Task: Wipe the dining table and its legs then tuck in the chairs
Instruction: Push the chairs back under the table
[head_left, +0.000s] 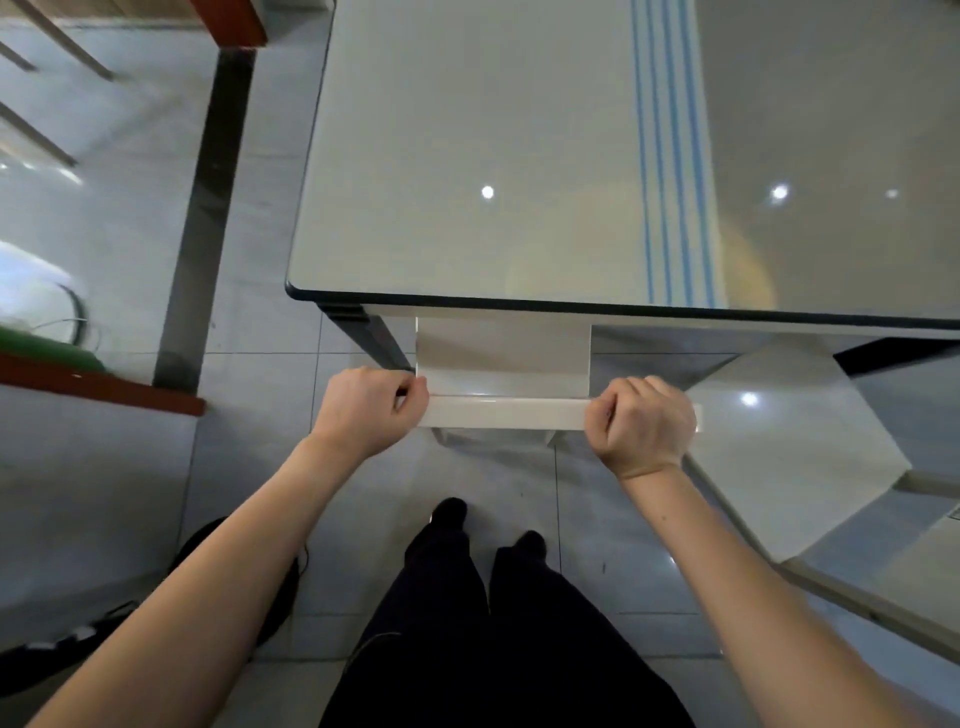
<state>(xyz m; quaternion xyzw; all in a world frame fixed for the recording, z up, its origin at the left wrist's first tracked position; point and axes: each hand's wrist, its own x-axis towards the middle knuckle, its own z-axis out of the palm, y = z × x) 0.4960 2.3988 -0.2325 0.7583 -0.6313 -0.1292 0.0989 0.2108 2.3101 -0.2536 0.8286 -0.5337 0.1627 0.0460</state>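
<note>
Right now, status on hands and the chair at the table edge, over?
Left hand and right hand both grip the white chair by its top rail. Seat hidden under the dining table. Dark table leg close beside it; second chair out at right.

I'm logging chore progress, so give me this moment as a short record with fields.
left hand: grips the left end of the top rail of the white chair
right hand: grips the rail's right end
white chair: back at the dining table near edge, seat out of sight
dining table: glossy top, blue stripes, dark leg at near left corner
second chair: to the right, angled, not held
</note>
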